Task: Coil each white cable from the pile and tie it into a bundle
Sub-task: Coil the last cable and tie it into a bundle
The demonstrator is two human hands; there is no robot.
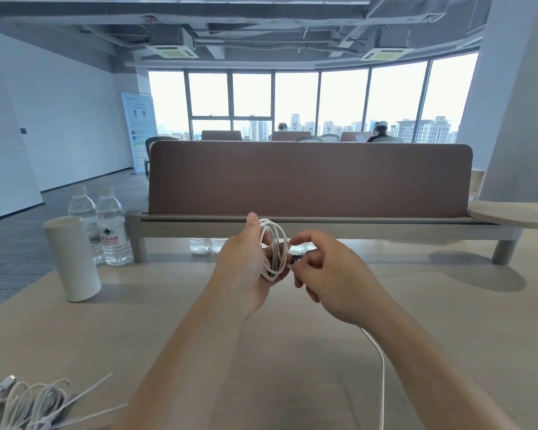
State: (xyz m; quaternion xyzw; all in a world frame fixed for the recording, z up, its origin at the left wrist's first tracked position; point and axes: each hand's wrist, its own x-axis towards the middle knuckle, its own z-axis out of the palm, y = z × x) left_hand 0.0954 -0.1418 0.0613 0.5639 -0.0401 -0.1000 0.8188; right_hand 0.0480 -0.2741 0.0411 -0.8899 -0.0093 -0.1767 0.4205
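A loose pile of white cables (28, 405) lies at the near left corner of a pale wooden table (168, 305), with a silver plug showing at the pile's left edge. Farther back on the left a white cylindrical cup (72, 259) stands upright. Just behind it, two clear water bottles (111, 226) stand side by side near the table's far left edge. Beyond them, against the left wall, is a roll-up banner (140, 125).

At centre, both hands are raised above the table. The left hand (246, 262) holds a coiled white cable (274, 249), fingers curled round the bottom of its loops and thumb upright beside them. The right hand (326, 274) touches the coil's right side. Its thumb and forefinger are pinched together at the loops, where a small dark plug (296, 260) shows between the fingers. Whether they grip the plug or the strand beside it cannot be told. The cable's loose tail (381, 367) comes out from under the right wrist and runs down along the right forearm to the near edge of the view.

Behind the hands, a brown desk divider (308, 178) rises from a low raised shelf (323, 228) that spans the far side of the table. The shelf's rounded end juts out at the far right. In the distance, two seated people are seen against a wall of windows (295, 97) with city towers beyond.
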